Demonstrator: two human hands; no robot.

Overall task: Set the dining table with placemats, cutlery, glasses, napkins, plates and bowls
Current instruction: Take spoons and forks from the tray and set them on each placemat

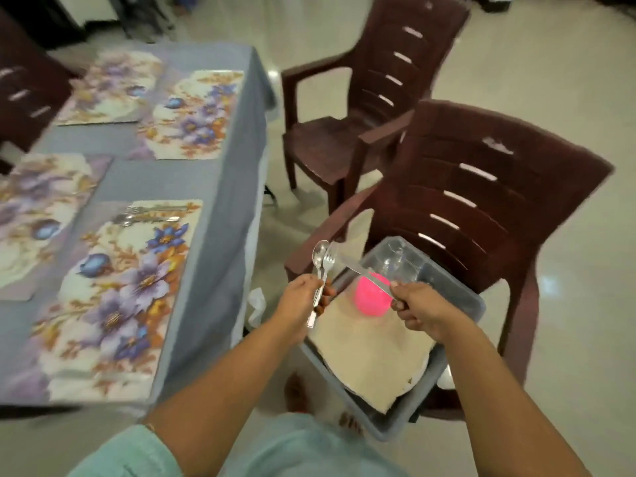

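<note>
Nearest the wearer, both forearms reach forward over a grey plastic tub [457, 370] that sits on the seat of a dark brown plastic chair [481, 187]. Under and between the two hands, inside the tub, lies a stack of beige plates [371, 352], and just beyond it, directly under the right hand's knuckles, sits a pink bowl [370, 299]. The left hand [301, 299] has its fingers curled round the handles of a spoon [319, 258] and a fork [329, 263], both held upright with their heads above the fist. The right hand [418, 313] grips the handle of a table knife [363, 270], whose blade slants up and to the left toward the fork's head, close to it; blur hides whether they touch. Beyond the right hand, at the tub's far end, stand clear glasses [395, 258]. To the left of the left hand is the table under a grey-blue cloth [220, 208], and the nearest floral placemat [113, 297] lies on it. At that placemat's far edge rests a set of cutlery [148, 215]. Three more floral placemats [192, 115] lie farther away on the cloth. Well beyond both hands, a second brown chair [364, 98] stands by the table's far corner.
</note>
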